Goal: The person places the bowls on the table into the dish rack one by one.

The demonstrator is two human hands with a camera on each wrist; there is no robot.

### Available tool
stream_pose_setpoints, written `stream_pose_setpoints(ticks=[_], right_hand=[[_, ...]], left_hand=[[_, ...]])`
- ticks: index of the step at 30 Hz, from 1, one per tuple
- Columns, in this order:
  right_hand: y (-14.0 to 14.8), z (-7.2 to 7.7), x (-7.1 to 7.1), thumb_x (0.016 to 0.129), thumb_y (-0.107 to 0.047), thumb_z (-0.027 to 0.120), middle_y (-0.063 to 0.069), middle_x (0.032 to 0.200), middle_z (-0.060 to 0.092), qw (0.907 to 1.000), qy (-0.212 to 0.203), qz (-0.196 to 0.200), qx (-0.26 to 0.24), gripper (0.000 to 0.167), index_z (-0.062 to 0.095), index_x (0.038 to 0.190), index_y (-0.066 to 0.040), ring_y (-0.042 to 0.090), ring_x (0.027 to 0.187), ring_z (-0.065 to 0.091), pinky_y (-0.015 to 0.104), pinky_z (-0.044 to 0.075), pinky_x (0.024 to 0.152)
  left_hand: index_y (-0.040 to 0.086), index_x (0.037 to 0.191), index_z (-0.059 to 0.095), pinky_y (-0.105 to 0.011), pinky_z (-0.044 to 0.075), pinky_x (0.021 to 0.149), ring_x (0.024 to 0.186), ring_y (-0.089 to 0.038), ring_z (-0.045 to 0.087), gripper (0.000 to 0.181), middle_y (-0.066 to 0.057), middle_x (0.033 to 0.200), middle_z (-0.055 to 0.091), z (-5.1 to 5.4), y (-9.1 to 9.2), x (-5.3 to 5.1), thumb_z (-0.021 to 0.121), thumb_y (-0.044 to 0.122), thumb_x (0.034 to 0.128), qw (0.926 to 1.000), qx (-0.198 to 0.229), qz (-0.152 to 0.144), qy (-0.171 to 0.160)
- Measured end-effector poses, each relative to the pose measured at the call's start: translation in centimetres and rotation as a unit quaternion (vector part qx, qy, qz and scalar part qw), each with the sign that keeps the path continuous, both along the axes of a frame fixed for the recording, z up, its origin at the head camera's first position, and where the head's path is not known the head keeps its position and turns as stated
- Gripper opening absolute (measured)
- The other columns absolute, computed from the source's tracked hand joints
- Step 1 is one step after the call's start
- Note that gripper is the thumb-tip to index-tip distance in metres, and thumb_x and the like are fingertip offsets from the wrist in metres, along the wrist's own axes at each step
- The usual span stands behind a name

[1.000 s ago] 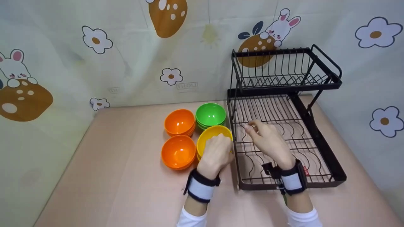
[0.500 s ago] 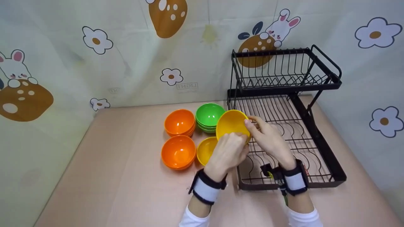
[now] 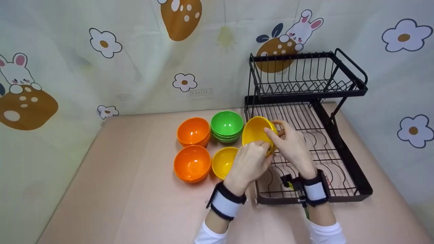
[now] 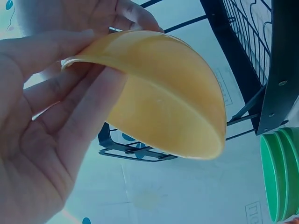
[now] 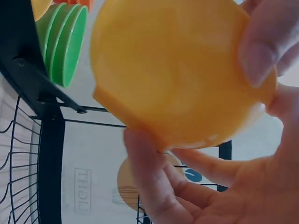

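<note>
A yellow bowl is held tilted above the left edge of the black dish rack, its hollow side turned toward the head camera. My left hand pinches its near rim; in the left wrist view the bowl sits between thumb and fingers. On the right side, my right hand grips the same bowl, thumb at the rim and fingers behind it. Another yellow bowl stands on the table, partly hidden by my left hand.
Stacked green bowls stand by the rack's left side. Orange bowls are at the back left, and more orange bowls stand in front of them. The rack's upper tier rises behind my hands.
My left hand has lifted the yellow bowl off the one below and moved it right and up. My right hand has taken hold of its right side.
</note>
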State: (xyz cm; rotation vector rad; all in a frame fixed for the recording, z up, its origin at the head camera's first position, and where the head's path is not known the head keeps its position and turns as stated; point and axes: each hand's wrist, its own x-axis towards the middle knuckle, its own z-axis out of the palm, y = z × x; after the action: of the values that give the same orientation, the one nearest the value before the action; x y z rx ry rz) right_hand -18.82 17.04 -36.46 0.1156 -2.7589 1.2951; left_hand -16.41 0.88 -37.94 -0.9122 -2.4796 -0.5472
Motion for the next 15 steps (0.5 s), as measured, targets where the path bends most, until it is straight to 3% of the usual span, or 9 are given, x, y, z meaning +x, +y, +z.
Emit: stream_pose_setpoints(ticks=[5,10,15], right_hand=[[0.1,-0.6,-0.3,0.110,-0.034,0.065,0.027,0.105,0.077,0.9964,0.067,-0.052,0.002,0.052,0.060,0.145,0.003,0.036,0.078,0.071,0.024,0.046,0.058],[0.1,-1.6,-0.9,0.107,-0.027,0.068,0.025,0.091,0.075,0.9856,0.140,-0.093,-0.013,0.045,0.063,0.137,0.006,0.022,0.061,0.061,0.017,0.038,0.051],[0.0,-2.6,-1.7,0.103,-0.024,0.072,0.022,0.086,0.073,0.9711,0.205,-0.120,-0.020,0.043,0.065,0.133,0.007,0.020,0.061,0.059,0.014,0.039,0.051]], left_hand=[[0.001,0.097,0.075,-0.023,0.060,0.066,0.075,-0.022,0.074,0.023,-0.008,0.087,0.075,-0.2,0.0,0.0,0.090,0.018,0.0935,0.9980,-0.012,0.052,-0.033],[0.001,0.094,0.077,-0.028,0.059,0.058,0.069,-0.024,0.073,0.027,-0.009,0.081,0.074,-0.7,0.1,-0.1,0.091,0.024,0.0922,0.9916,-0.045,0.097,-0.072],[0.001,0.085,0.078,-0.034,0.060,0.058,0.069,-0.026,0.072,0.020,-0.010,0.078,0.072,-1.3,0.4,-0.1,0.088,0.017,0.0931,0.9814,-0.083,0.127,-0.118]])
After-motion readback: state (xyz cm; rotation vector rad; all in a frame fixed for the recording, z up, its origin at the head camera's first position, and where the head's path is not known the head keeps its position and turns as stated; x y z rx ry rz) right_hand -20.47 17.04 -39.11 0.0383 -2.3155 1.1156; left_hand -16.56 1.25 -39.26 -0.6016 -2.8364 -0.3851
